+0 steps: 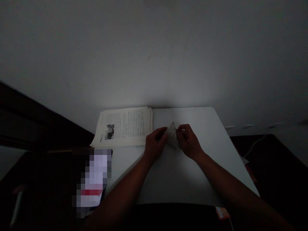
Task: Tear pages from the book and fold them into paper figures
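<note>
Between my two hands a small piece of folded paper is held up over the white table, its pointed tip upward and its sides sloping like a triangle. My left hand pinches its left side between thumb and fingers. On the opposite side my right hand has its fingers curled against the paper's right edge. The lower part of the paper is dim, and the exact folds cannot be made out.
A stack of printed pages lies at the table's back left. A lit, pixelated screen is at the left edge. The white table meets a grey wall. A pale cable runs at right; an orange item shows below the front edge.
</note>
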`<state>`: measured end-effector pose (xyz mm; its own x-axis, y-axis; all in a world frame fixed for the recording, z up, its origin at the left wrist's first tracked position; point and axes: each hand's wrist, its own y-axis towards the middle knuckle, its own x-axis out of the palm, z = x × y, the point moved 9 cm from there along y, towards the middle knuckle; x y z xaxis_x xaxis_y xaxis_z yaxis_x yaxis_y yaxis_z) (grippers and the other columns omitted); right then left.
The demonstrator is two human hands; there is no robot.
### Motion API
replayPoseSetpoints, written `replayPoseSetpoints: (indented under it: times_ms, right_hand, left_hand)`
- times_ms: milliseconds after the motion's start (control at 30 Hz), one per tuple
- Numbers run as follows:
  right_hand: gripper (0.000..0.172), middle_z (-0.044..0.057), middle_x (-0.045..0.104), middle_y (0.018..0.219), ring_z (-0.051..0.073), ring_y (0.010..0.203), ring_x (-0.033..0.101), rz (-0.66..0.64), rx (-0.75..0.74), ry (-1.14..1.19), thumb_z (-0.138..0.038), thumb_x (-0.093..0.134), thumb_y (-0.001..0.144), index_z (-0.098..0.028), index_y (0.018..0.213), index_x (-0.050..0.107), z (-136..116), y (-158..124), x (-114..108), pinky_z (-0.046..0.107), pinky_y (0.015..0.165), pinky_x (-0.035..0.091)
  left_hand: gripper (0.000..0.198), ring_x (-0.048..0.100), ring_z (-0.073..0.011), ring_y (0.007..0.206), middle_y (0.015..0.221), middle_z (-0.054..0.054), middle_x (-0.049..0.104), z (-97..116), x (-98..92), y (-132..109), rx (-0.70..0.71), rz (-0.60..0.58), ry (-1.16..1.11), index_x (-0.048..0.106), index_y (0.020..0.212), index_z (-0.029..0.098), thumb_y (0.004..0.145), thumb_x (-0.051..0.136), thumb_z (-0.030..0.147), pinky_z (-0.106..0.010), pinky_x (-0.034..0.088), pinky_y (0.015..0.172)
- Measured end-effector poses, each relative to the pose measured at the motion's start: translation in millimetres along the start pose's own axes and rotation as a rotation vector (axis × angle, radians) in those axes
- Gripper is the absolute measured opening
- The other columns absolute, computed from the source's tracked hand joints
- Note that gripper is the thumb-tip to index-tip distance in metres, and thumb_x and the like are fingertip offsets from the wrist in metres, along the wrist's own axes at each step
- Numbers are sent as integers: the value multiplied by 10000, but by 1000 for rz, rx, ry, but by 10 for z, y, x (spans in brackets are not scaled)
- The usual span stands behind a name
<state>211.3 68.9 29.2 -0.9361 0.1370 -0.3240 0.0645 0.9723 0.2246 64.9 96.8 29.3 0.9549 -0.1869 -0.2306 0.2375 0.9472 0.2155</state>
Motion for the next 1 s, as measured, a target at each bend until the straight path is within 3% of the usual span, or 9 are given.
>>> replayPoseSetpoints:
  times_ms: [167, 433, 600, 733, 900, 1000]
  right_hand:
    - [60, -34, 553, 648, 95, 547, 494, 8, -7, -92, -210, 519, 782, -197, 840, 524, -11, 28, -14, 220, 533, 399]
    - [106, 4, 658, 677, 131, 605, 598, 86, 79, 59, -213, 641, 672, -184, 772, 623, 64, 44, -66, 267, 604, 494]
    - [204, 38, 718, 788, 177, 698, 660, 129, 192, 479, -287, 700, 670, -185, 845, 681, 257, 65, -95, 323, 661, 529]
    - [257, 44, 726, 832, 207, 771, 676, 123, 256, 727, -296, 750, 638, -194, 865, 686, 311, 58, -36, 356, 690, 543]
    - [253, 47, 722, 799, 211, 760, 677, 56, 298, 822, -294, 757, 638, -185, 853, 682, 240, 31, 66, 365, 678, 556]
    - [246, 61, 712, 802, 207, 717, 676, -104, 307, 871, -284, 703, 700, -167, 913, 667, 190, -1, 182, 360, 642, 559]
  left_hand:
    - [265, 664, -180, 863, 964, -65, 706, -44, -12, 8, -41, 36, 89, 659, 1030, 167, 793, 580, 256, -321, 531, 814]
    - [296, 633, -183, 995, 1054, -63, 688, -6, 15, 19, -54, -15, -149, 653, 1042, 165, 768, 542, 147, -335, 486, 922]
    - [384, 641, -212, 980, 1108, -98, 666, -58, 65, 20, -103, -67, -427, 634, 1084, 155, 701, 656, 176, -379, 499, 913]
    - [400, 678, -182, 782, 920, -85, 713, -65, 52, 13, -139, -61, -479, 642, 1078, 145, 695, 711, 240, -366, 546, 813]
    - [331, 659, -151, 697, 763, -42, 699, 0, -11, 8, -108, -9, -429, 691, 973, 156, 665, 745, 265, -308, 554, 726]
    - [294, 646, -138, 674, 752, -34, 685, -5, -34, 18, -86, 10, -416, 699, 950, 157, 680, 733, 269, -295, 548, 696]
